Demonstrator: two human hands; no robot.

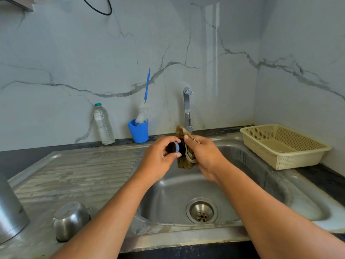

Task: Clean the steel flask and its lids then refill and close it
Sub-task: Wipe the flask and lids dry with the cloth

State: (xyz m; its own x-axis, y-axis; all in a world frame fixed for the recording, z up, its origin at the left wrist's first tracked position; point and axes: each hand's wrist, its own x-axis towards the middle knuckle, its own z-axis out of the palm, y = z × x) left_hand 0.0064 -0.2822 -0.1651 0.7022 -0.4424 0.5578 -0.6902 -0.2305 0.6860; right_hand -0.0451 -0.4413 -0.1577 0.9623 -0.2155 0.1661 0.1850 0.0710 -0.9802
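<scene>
Wiping well means turning the lid [175, 147], pinched in the left hand [158, 158], against the cloth [186, 163] that the right hand [204, 156] clutches.

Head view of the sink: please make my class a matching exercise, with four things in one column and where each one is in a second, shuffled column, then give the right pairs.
Things
1. water bottle
2. basket
3. steel cup
4. cloth

Places
A. held in the right hand
B. mouth down on the drainboard
C. by the wall, left of the blue cup
D. right of the sink basin

Pairs: 1-C, 2-D, 3-B, 4-A
</scene>
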